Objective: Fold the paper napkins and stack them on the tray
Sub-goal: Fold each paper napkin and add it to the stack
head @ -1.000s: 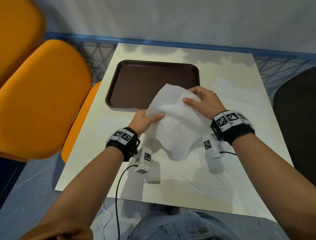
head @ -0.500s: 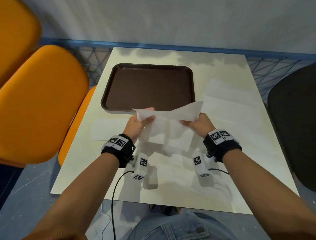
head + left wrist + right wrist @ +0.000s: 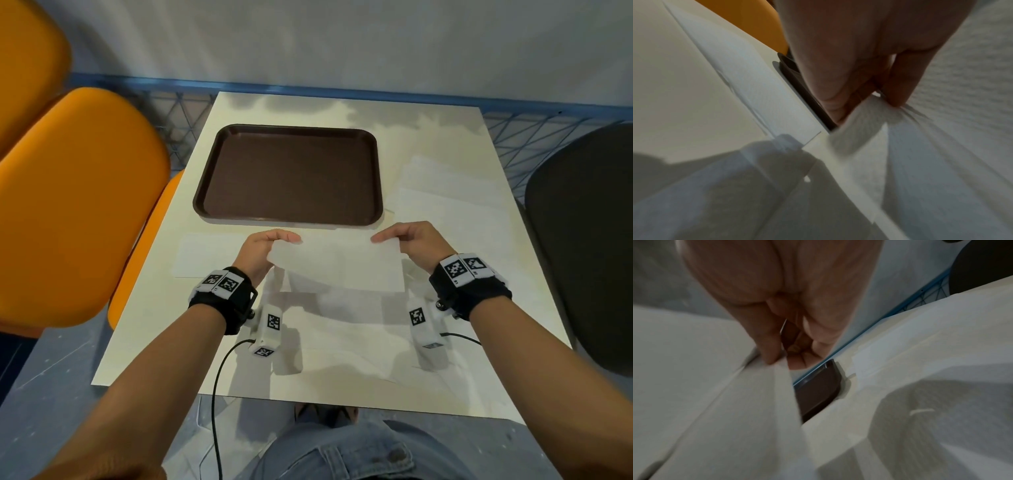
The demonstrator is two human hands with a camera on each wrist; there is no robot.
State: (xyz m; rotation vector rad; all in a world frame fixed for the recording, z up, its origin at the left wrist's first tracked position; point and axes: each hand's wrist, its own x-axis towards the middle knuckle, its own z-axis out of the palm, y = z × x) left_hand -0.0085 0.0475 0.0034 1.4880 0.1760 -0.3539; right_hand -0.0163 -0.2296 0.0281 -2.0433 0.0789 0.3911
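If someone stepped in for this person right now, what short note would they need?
Left hand and right hand each pinch a far corner of one napkin, held over the table just in front of the tray.
Tray holds nothing. More napkins lie flat: one left, several right.
Done: none stacked yet.
Left: fold this napkin, put it on the tray, then the rest.

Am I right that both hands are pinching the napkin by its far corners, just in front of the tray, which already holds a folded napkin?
Not quite: the tray holds nothing yet, as the head view shows. The rest stands: the left hand and right hand pinch the napkin by its far corners, just in front of the tray.
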